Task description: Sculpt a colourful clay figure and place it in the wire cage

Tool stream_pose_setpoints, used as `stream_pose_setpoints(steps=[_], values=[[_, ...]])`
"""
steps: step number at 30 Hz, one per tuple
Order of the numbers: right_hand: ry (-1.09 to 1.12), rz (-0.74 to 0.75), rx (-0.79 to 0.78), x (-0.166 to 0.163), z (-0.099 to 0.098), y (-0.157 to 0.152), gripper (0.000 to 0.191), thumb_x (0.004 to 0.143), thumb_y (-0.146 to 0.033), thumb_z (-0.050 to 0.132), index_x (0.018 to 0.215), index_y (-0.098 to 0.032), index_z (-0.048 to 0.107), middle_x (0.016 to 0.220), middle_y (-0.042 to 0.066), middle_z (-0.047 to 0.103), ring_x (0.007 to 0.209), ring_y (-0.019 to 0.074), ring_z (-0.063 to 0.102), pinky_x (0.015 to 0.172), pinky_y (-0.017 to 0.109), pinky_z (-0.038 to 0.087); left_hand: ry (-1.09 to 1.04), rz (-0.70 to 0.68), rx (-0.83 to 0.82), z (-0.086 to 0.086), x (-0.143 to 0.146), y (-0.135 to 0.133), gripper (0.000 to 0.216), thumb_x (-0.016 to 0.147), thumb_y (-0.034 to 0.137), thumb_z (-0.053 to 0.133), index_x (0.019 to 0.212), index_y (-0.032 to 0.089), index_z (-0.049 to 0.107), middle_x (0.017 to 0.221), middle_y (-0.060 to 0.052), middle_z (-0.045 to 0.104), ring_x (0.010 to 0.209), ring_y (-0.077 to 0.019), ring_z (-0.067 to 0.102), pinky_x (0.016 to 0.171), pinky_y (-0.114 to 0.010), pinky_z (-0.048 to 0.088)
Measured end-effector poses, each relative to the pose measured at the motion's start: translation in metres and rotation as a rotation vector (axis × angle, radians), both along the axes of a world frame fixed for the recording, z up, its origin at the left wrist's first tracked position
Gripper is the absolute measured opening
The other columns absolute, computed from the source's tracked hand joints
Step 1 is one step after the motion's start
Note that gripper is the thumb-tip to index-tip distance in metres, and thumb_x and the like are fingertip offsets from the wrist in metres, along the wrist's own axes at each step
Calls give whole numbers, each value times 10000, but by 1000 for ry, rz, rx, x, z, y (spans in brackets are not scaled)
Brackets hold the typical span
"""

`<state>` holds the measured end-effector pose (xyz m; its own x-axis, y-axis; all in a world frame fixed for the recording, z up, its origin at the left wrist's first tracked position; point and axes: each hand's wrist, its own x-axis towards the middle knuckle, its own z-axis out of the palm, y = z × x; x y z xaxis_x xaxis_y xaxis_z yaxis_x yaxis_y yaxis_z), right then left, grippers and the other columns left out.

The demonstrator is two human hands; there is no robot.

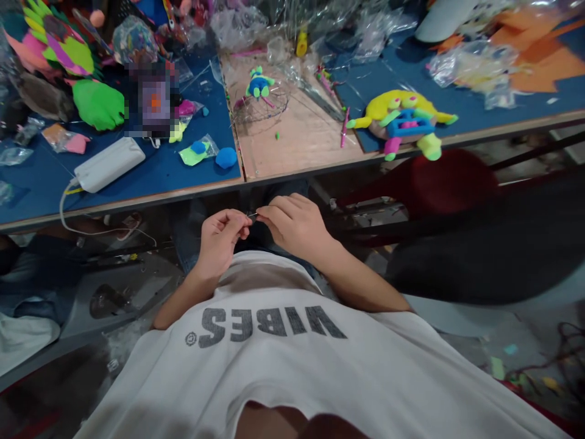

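Note:
Close to my body, below the table's front edge, my left hand (223, 235) and my right hand (297, 222) meet fingertip to fingertip. A short, thin, metallic-looking wire (253, 214) spans the small gap between them. Each hand is closed in a pinch on one end of it. What else the fingers might hold is hidden. On the bare wood board in front of me, a small blue and green clay figure (259, 83) sits by a loose ring of thin wire (278, 111). A pink stick-like tool (344, 128) lies to its right.
A yellow clay figure with blue parts (409, 122) stands at the table edge. On the left are a white power bank (109, 164) with a cable, a blue clay lump (226, 158) and a green clay piece (98, 103). A red stool (452, 183) is under the table.

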<state>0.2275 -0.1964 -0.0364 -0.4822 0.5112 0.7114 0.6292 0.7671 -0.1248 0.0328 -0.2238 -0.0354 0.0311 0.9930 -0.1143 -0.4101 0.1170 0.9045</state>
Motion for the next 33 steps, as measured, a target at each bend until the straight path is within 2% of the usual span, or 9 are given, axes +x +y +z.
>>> stream_pose_setpoints(steps=[8,11,14,18,21,27,30,33], values=[[101,-10,-73,9,7,2,101,1076,-186,656,995,-179,718,854,36,762,702,174,641,664,362,422,-12,24,58,-3,-5,0,255,842,393,942,767,175,834,840,-65,771,670,-103,663,612,-194,534],[144,-1,-145,5,2,-2,94,1086,-197,638,1090,-172,729,875,40,780,693,172,648,670,356,444,17,87,61,-7,-3,2,270,839,407,948,785,172,827,831,-59,769,661,-100,669,610,-189,542],[231,13,-256,-2,-6,-6,129,1097,-222,629,1143,-180,741,900,51,799,705,170,664,688,337,479,5,140,61,-10,-1,1,303,814,397,954,739,166,772,796,-42,748,618,-97,662,576,-191,534],[429,86,-513,-13,-10,-14,139,1062,-266,683,951,-197,731,803,24,754,665,142,639,632,285,478,-82,139,60,-7,3,-2,350,798,330,904,643,164,638,712,-1,673,488,-66,563,475,-184,429],[560,119,-736,-21,-9,-17,226,1027,-316,717,836,-206,667,711,-13,661,611,121,568,575,263,434,-146,141,57,-4,5,-3,331,763,264,862,618,159,584,670,12,636,461,-35,478,476,-164,374],[700,204,-991,-23,-17,-13,303,1048,-459,703,895,-205,643,773,-7,623,658,122,576,608,262,461,-237,70,-22,1,0,-1,395,722,253,836,610,169,466,608,30,566,430,-14,346,433,-138,261],[863,201,-1111,-20,-21,-7,433,976,-603,779,874,-210,630,703,-25,603,577,113,556,553,254,446,-275,52,-82,5,-4,1,453,693,287,855,620,177,422,597,43,515,439,-13,307,420,-137,227],[981,124,-1135,-18,-24,-4,548,888,-713,832,826,-210,622,633,-31,595,506,101,501,497,248,394,-287,59,-102,9,-6,1,513,675,328,877,630,184,387,598,49,483,451,-16,274,409,-140,208]])
